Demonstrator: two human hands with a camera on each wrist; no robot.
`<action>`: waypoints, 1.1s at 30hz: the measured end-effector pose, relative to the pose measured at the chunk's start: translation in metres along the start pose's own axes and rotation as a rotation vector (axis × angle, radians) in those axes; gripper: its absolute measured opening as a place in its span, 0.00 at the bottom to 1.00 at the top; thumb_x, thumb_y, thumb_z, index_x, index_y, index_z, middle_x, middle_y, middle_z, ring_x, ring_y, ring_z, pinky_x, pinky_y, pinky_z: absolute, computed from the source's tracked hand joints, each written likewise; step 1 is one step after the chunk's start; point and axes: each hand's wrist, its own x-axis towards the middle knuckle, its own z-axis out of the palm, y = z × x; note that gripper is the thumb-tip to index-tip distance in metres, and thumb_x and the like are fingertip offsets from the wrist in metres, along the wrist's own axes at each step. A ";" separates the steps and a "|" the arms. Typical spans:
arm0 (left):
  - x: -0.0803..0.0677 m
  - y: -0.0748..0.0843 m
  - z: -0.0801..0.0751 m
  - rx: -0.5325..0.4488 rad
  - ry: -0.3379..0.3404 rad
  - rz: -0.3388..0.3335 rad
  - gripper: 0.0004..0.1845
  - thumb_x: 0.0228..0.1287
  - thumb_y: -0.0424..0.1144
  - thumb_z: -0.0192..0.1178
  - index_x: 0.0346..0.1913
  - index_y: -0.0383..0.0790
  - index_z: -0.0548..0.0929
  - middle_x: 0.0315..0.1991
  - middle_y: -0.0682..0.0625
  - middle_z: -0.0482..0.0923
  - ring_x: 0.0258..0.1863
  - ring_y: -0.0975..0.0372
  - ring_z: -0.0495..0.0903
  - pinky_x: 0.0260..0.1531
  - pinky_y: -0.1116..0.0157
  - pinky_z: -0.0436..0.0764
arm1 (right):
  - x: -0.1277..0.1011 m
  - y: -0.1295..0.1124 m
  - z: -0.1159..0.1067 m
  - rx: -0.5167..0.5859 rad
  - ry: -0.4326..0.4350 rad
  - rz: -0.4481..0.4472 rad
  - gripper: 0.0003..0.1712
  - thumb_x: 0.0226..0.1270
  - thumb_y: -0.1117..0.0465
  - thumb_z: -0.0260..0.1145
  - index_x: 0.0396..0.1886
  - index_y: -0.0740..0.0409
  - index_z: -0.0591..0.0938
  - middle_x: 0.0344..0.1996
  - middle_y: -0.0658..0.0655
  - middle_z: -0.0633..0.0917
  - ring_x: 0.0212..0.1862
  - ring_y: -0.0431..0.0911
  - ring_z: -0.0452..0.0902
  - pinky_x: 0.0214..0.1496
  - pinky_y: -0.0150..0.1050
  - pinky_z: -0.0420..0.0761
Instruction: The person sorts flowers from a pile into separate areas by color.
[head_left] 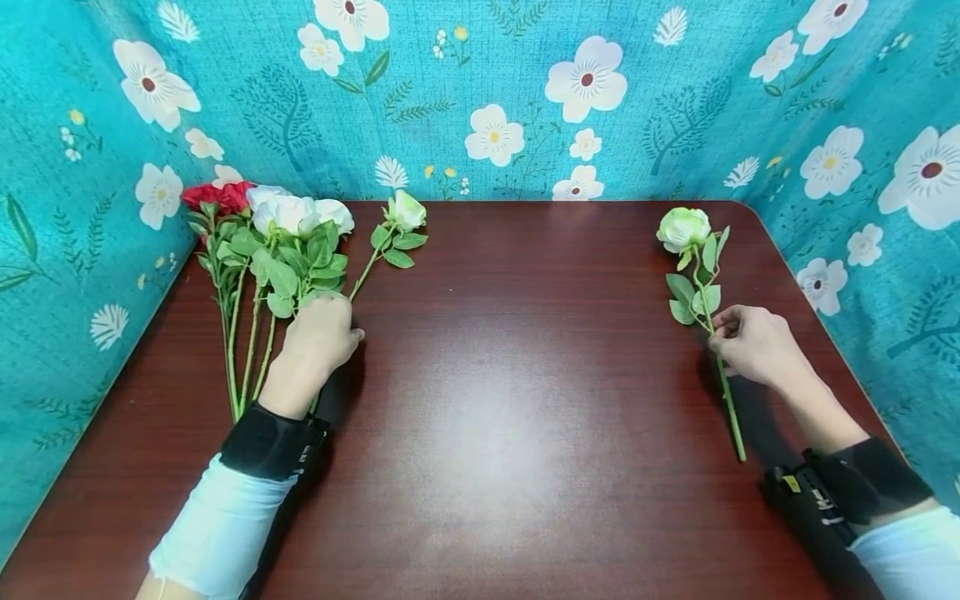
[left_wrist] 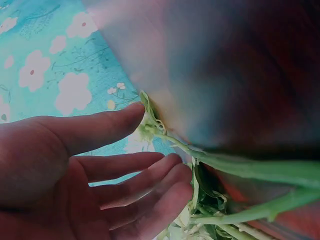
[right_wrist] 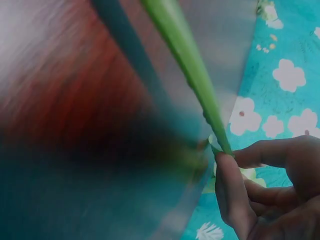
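Note:
My right hand (head_left: 757, 343) pinches the stem of a pale green artificial rose (head_left: 684, 229) between thumb and fingertips, on the right of the table. Its bloom points away and the bare stem (right_wrist: 192, 70) slants back toward me. On the left, my left hand (head_left: 321, 333) is over the stem of another pale green rose (head_left: 406, 211), whose head leans right of a bunch. Thumb and loosely bent fingers stand apart in the left wrist view, with the stem (left_wrist: 225, 162) just past their tips. White roses (head_left: 288, 212) and red flowers (head_left: 217, 197) lie beside that hand.
The dark red-brown wooden table (head_left: 495, 350) spreads between both hands. A turquoise flowered cloth (head_left: 450, 92) rises along the table's back and both sides. Several green stems (head_left: 247, 350) of the bunch lie left of the left wrist.

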 end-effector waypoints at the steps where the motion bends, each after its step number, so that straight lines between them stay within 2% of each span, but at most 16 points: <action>1: 0.000 0.000 0.000 0.006 -0.001 0.002 0.18 0.69 0.36 0.66 0.47 0.20 0.80 0.43 0.25 0.78 0.40 0.34 0.82 0.35 0.43 0.83 | 0.000 0.003 -0.001 -0.001 -0.008 0.011 0.16 0.69 0.68 0.61 0.51 0.78 0.77 0.33 0.64 0.83 0.25 0.50 0.85 0.25 0.42 0.86; 6: 0.001 -0.005 0.002 0.023 0.002 0.025 0.11 0.67 0.33 0.66 0.39 0.24 0.82 0.35 0.28 0.81 0.32 0.38 0.83 0.29 0.45 0.83 | -0.001 0.014 -0.004 -0.006 -0.034 0.050 0.18 0.68 0.68 0.60 0.52 0.80 0.76 0.34 0.65 0.84 0.24 0.50 0.85 0.25 0.44 0.86; 15: 0.002 -0.015 0.004 0.000 0.014 0.011 0.12 0.64 0.30 0.64 0.42 0.20 0.81 0.43 0.22 0.78 0.39 0.29 0.81 0.34 0.39 0.82 | -0.006 0.024 -0.007 -0.045 -0.100 0.066 0.21 0.69 0.69 0.59 0.52 0.85 0.72 0.38 0.76 0.82 0.23 0.51 0.86 0.25 0.45 0.86; 19: 0.000 -0.018 0.004 -0.001 -0.006 0.013 0.11 0.63 0.28 0.63 0.42 0.19 0.80 0.43 0.22 0.77 0.38 0.29 0.80 0.34 0.39 0.82 | -0.007 0.025 -0.009 -0.070 -0.104 0.067 0.21 0.69 0.69 0.60 0.53 0.84 0.72 0.38 0.75 0.81 0.23 0.51 0.85 0.25 0.45 0.86; 22: 0.000 -0.019 0.005 0.005 -0.006 0.022 0.08 0.61 0.25 0.61 0.38 0.19 0.80 0.39 0.23 0.78 0.35 0.30 0.81 0.31 0.41 0.82 | -0.009 0.026 -0.011 -0.094 -0.113 0.071 0.22 0.71 0.66 0.61 0.54 0.84 0.71 0.39 0.75 0.81 0.23 0.51 0.85 0.26 0.45 0.86; 25: -0.002 -0.020 0.005 0.005 -0.012 0.020 0.04 0.59 0.23 0.57 0.35 0.21 0.79 0.35 0.24 0.79 0.31 0.33 0.81 0.26 0.44 0.81 | -0.009 0.026 -0.012 -0.125 -0.120 0.070 0.24 0.73 0.62 0.62 0.54 0.83 0.72 0.37 0.71 0.83 0.22 0.49 0.84 0.26 0.44 0.85; 28: -0.003 -0.019 0.006 0.003 -0.038 0.010 0.05 0.61 0.20 0.52 0.33 0.23 0.79 0.34 0.25 0.79 0.28 0.36 0.81 0.22 0.49 0.79 | -0.010 0.026 -0.012 -0.171 -0.120 0.052 0.24 0.74 0.58 0.62 0.51 0.80 0.75 0.28 0.62 0.84 0.21 0.47 0.82 0.26 0.43 0.81; 31: -0.003 -0.019 0.007 0.005 -0.058 -0.006 0.05 0.63 0.20 0.51 0.35 0.23 0.78 0.34 0.25 0.79 0.27 0.37 0.81 0.20 0.52 0.78 | -0.010 0.026 -0.011 -0.208 -0.118 0.034 0.23 0.76 0.55 0.61 0.48 0.76 0.76 0.19 0.54 0.81 0.18 0.46 0.80 0.25 0.43 0.77; 33: -0.003 -0.018 0.008 0.006 -0.064 -0.015 0.05 0.64 0.20 0.52 0.36 0.23 0.78 0.34 0.25 0.79 0.27 0.37 0.81 0.19 0.52 0.78 | -0.010 0.026 -0.011 -0.223 -0.118 0.032 0.23 0.76 0.53 0.61 0.46 0.74 0.76 0.16 0.52 0.79 0.18 0.46 0.78 0.25 0.43 0.75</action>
